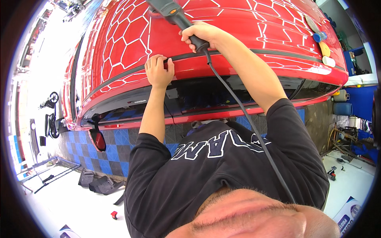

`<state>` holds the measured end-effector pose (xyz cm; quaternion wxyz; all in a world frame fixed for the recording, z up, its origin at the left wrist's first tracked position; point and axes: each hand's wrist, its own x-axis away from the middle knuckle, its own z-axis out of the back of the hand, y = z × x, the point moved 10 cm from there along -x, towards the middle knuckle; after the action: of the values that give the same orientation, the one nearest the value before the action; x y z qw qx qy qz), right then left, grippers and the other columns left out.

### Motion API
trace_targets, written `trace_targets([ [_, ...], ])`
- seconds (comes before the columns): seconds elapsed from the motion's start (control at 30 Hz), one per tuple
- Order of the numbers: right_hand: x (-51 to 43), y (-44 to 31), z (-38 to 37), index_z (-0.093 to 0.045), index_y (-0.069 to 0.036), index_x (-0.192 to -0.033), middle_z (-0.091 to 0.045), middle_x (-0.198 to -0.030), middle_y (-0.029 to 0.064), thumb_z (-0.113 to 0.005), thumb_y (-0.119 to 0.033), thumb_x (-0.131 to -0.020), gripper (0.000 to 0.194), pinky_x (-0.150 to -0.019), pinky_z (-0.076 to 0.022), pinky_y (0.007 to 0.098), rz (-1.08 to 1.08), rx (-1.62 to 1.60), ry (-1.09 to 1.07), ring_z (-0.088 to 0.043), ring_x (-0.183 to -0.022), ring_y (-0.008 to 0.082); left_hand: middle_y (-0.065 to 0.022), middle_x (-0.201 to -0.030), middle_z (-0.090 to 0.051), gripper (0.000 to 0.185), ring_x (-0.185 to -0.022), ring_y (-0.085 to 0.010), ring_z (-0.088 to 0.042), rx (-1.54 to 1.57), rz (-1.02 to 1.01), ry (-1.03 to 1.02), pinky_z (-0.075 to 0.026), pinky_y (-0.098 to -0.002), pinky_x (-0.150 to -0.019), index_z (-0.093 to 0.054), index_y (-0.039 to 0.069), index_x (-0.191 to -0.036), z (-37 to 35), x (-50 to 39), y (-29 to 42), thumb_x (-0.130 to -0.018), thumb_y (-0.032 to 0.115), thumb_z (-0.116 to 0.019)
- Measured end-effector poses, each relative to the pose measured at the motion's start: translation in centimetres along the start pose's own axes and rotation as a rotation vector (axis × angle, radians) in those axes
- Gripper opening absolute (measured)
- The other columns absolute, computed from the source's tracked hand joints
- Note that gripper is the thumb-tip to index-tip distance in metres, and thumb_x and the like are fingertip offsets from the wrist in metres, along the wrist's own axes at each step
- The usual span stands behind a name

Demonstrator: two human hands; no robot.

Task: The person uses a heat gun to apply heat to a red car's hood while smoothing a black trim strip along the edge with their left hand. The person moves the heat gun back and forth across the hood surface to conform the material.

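My right hand grips the black rear handle of a corded car polisher at the top of the view. The polisher's pad shows only in part, at the red car roof, which mirrors a bright hexagonal light pattern. From the handle a thick black power cord runs down across my shirt. My left hand rests on the roof's side edge by the black trim strip, fingers slightly spread and holding nothing. Below it lies the dark side window.
On the rear roof end sit a blue-capped bottle, a yellow polishing pad and a white bottle. A side mirror juts out at left. Blue and grey floor tiles, car mats and a motorcycle are around.
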<state>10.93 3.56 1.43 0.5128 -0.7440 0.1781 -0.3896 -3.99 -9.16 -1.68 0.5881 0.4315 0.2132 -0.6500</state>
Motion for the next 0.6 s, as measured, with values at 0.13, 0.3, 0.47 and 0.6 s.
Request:
trace_targets([
  [0.13,0.1,-1.7,0.3,-0.062,-0.001,-0.105,-0.063,-0.072,0.0054,-0.072,-0.006,-0.084,0.025,-0.052,-0.0523,0.0321,0.038,0.011,0.024,-0.061,-0.055,0.0152,-0.0065,-0.105,-0.070,0.016,-0.101,-0.0309,-0.065,0.001,0.008,-0.036,-0.049,-0.0448,-0.093,-0.070,0.009,-0.097,-0.2,0.2,-0.3,-0.085,0.017,-0.078],
  [0.3,0.1,-2.7,2.5,-0.062,-0.003,-0.098,-0.065,-0.073,0.0054,-0.075,-0.010,-0.089,0.018,-0.051,-0.0547,0.0270,0.057,-0.134,0.101,-0.063,-0.056,0.0123,-0.0068,-0.105,-0.069,0.017,-0.100,-0.0312,-0.064,-0.028,-0.012,-0.036,-0.049,-0.0450,-0.093,-0.070,0.009,-0.096,-0.5,0.4,-0.4,-0.083,0.017,-0.078],
  [0.47,2.2,-2.6,6.9,-0.061,-0.004,-0.099,-0.066,-0.074,0.0046,-0.077,-0.011,-0.089,0.020,-0.051,-0.0561,0.0247,0.103,-0.164,0.194,-0.063,-0.056,0.0100,-0.0069,-0.103,-0.068,0.016,-0.101,-0.0316,-0.064,-0.045,-0.011,-0.058,-0.049,-0.0455,-0.093,-0.070,0.009,-0.095,-0.5,0.2,-0.3,-0.083,0.017,-0.077],
  [0.6,4.1,-2.6,10.4,-0.061,-0.004,-0.100,-0.068,-0.076,0.0044,-0.077,-0.011,-0.089,0.021,-0.052,-0.0562,0.0240,0.112,-0.152,0.223,-0.063,-0.056,0.0097,-0.0076,-0.103,-0.068,0.014,-0.101,-0.0318,-0.064,-0.068,-0.001,-0.073,-0.049,-0.0458,-0.092,-0.069,0.009,-0.095,-0.6,0.3,-0.5,-0.084,0.017,-0.075],
])
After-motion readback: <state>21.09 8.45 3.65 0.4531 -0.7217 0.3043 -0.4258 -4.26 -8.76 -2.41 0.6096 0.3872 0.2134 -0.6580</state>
